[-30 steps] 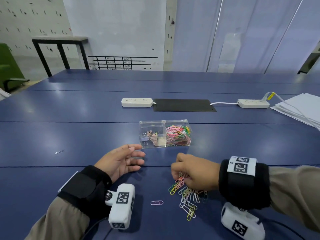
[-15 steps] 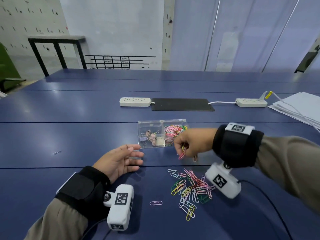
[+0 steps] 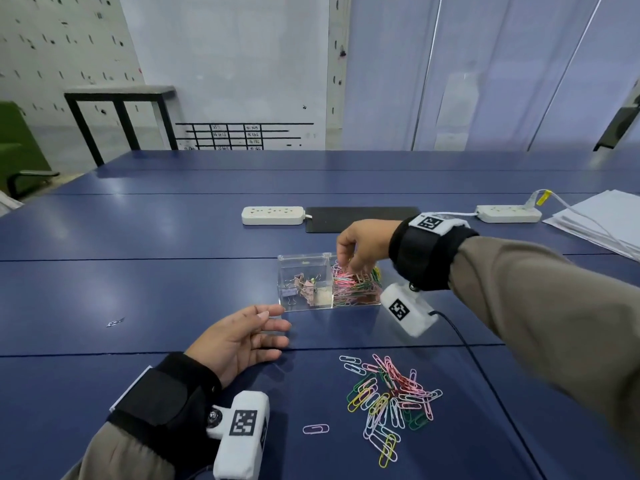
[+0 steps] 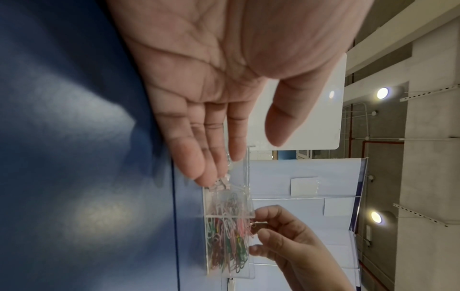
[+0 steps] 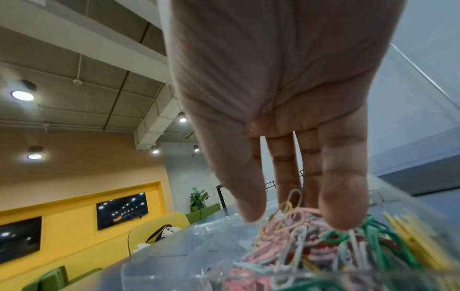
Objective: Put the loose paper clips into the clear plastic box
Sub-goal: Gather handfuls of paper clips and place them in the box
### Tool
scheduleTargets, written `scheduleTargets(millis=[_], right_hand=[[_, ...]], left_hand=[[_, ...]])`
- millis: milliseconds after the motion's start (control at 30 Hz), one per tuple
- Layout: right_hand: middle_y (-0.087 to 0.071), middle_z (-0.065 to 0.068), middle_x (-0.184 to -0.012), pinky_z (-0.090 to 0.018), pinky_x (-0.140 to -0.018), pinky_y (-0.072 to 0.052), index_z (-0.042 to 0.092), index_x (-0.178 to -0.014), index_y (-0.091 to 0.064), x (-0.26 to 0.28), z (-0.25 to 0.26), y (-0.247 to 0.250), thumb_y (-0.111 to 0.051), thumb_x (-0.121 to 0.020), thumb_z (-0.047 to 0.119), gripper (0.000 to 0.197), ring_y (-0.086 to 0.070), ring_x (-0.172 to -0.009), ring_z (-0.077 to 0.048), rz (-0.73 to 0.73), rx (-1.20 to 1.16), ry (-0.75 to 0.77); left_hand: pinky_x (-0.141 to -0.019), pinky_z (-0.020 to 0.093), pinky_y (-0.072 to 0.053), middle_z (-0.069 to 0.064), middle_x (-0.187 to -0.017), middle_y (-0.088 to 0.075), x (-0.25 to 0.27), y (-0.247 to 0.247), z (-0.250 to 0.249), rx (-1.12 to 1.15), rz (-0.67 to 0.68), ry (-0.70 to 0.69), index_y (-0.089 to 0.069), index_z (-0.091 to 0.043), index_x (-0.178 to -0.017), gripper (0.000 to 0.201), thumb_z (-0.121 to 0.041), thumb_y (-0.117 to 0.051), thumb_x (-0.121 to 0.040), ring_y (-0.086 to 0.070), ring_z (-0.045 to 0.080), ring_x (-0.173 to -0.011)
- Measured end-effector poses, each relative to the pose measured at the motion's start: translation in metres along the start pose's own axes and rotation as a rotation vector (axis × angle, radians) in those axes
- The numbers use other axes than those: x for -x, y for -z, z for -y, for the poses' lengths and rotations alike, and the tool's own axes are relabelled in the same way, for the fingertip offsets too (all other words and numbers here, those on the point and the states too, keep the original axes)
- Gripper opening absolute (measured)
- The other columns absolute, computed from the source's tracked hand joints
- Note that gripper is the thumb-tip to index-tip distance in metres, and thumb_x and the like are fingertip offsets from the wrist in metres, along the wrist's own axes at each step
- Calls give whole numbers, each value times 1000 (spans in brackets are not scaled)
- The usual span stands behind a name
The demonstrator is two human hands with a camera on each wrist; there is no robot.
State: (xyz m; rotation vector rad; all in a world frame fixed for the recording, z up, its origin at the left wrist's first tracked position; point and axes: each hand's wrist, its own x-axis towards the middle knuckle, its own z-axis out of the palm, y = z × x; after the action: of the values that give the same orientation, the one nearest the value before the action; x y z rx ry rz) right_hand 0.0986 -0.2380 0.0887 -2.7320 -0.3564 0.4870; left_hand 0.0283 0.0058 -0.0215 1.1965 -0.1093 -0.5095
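- Left grip [image 3: 242, 336]: released, fingers straight, palm up on the desk [image 3: 138, 289] just short of the clear plastic box [image 3: 304, 271], not touching it.
- Clear plastic box: mid-desk; left compartment holds binder clips [image 3: 304, 287], right compartment the coloured paper clips.
- Right grip [image 3: 360, 247]: above the right compartment, fingertips [image 5: 341, 216] down at the clips; whether any are still pinched, I cannot tell. This looks like the drop step.
- Loose paper clips [image 3: 388, 400]: a pile near the front edge, one stray pink clip [image 3: 316, 429] left of it. Next move: reach back and pinch another bunch.
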Motion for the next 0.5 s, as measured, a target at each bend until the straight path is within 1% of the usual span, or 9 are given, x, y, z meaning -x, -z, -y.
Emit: scheduleTargets(millis=[33, 67, 133, 200, 267, 300, 333, 400, 500], right_hand=[[-60, 4, -74, -14, -51, -49, 8, -95, -65, 1, -1, -1, -65, -78, 0, 19, -57, -45, 1, -3, -15, 2], [-59, 5, -74, -14, -50, -49, 6, -100, -65, 4, -3, 0, -65, -79, 0, 22, -56, -44, 3, -19, -28, 7], [-61, 2, -81, -19, -57, -51, 7, -102, -64, 8, -6, 5, -63, -80, 0, 23, -58, -53, -3, -89, -50, 16], [-64, -2, -89, -23, -64, -51, 10, -98, -66, 14, -10, 6, -60, -81, 0, 21, -57, -63, -10, -164, -8, 32], [-69, -3, -95, -25, -72, -49, 13, -97, -69, 20, -13, 2, -60, -80, 3, 22, -60, -74, -13, -146, 135, 59], [-71, -3, -98, -23, -75, -47, 14, -98, -70, 21, -15, -1, -60, -80, 4, 24, -59, -79, -14, -110, 211, 70], [-71, -2, -100, -22, -75, -44, 15, -100, -71, 22, -15, -3, -59, -79, 4, 26, -58, -81, -12, -79, 260, 78], [-71, -1, -103, -19, -74, -40, 16, -104, -70, 24, -15, -4, -56, -80, 4, 30, -57, -82, -11, -77, 286, 102], [-69, -2, -109, -17, -77, -40, 16, -112, -68, 25, -11, -5, -55, -83, 4, 34, -62, -96, -17, -117, 211, 154]], left_hand=[[-54, 24, -56, 8, -82, -70, 0, 0, 0, -2, 1, -1, -58, -7, -104, 37, -24, -53, -71, -67, 16, -62], [-54, 24, -56, 8, -82, -70, 0, 0, 0, -4, 2, -1, -58, -7, -104, 37, -24, -53, -71, -67, 16, -63], [-54, 24, -56, 7, -81, -70, -1, 1, 0, -4, 6, 3, -57, -7, -104, 37, -24, -53, -71, -67, 17, -62], [-54, 24, -56, 7, -80, -70, -1, 0, 0, -2, 6, 5, -58, -8, -103, 36, -24, -53, -71, -67, 16, -62], [-54, 24, -56, 6, -80, -70, -1, 0, 0, -2, 5, 4, -58, -8, -103, 36, -24, -53, -71, -67, 16, -62], [-54, 24, -56, 6, -81, -70, 0, 0, 0, -4, 3, 3, -58, -9, -103, 35, -25, -53, -71, -67, 16, -62], [-54, 24, -56, 6, -81, -70, 0, -1, 0, -7, -1, 1, -58, -9, -102, 35, -25, -53, -71, -67, 16, -62], [-54, 24, -56, 7, -82, -70, 1, -2, -1, -12, -10, 1, -58, -9, -102, 35, -25, -53, -71, -67, 16, -63], [-54, 25, -56, 7, -82, -70, 2, -3, -2, -9, -14, 2, -59, -8, -102, 36, -25, -54, -71, -67, 17, -63]])
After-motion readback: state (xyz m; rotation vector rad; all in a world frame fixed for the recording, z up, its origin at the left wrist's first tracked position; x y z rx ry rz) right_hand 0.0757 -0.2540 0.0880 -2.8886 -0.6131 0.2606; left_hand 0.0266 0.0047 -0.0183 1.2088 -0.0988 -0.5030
